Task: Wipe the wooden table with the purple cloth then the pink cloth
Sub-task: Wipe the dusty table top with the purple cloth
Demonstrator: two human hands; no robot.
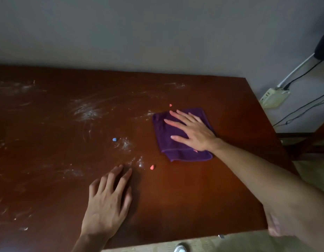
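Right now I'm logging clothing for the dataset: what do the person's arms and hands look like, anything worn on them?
Both are bare. The left hand and right hand show no gloves, rings or watch, and no sleeve reaches either forearm in view. The fingers are slender, with short nails. No markings show in this dim light.

The worktop [175, 197] is dark reddish-brown wood with a smooth, slightly glossy finish that catches a soft sheen near the front edge. Over its left and middle parts the polish is dulled by dry, powdery white smears [86, 110]. The purple cloth [168, 131] right of centre is a soft, matt fabric with a short nap and a stitched hem along its near edge. Three small lumps, one blue [114, 139] and two pink [152, 167], look matt and doughy, perhaps clay. The far wall [139, 33] is flat, matt paint.
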